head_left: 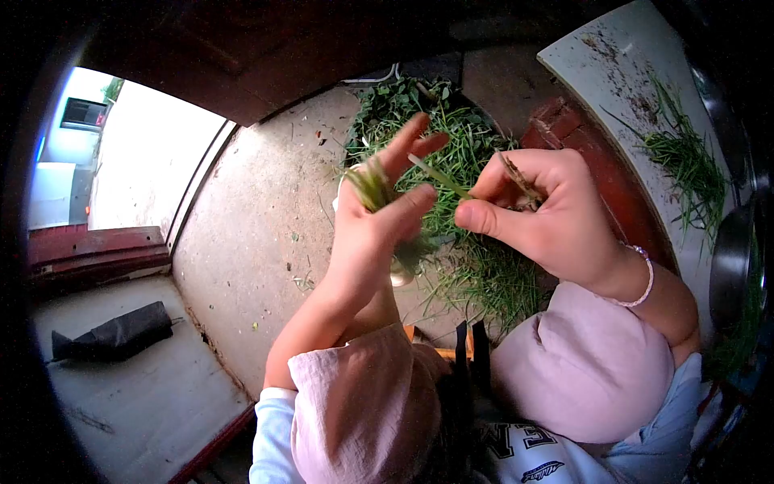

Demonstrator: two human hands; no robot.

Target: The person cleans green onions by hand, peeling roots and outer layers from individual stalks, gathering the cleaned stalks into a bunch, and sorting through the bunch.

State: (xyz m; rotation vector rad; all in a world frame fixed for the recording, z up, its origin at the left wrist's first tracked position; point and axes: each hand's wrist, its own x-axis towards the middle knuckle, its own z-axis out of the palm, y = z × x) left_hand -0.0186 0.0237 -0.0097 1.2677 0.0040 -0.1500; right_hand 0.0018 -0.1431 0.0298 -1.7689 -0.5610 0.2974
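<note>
Left hand (359, 230): thumb and upper fingers apart, green bundle (371, 187) held low in the palm, blurred. Right hand (556, 214): thumb and forefinger pinched together on a single stalk (442, 176), pale end pointing at the left hand; brown scraps (522, 184) sat in its curled fingers.

Status, my read: partway. A handful was gathered in the left hand, one stalk was between the hands, and the bulk lay loose. Big heap (476, 133) was below and beyond both hands on the floor (242, 210), grass blades mixed with broader leaves. More loose greens (685, 161) lay right of the right hand on a white board (576, 60), dirt crumbs (617, 73) beside them. Couldn't tell whether those were sorted or waste, nor the bundle's count.
</note>
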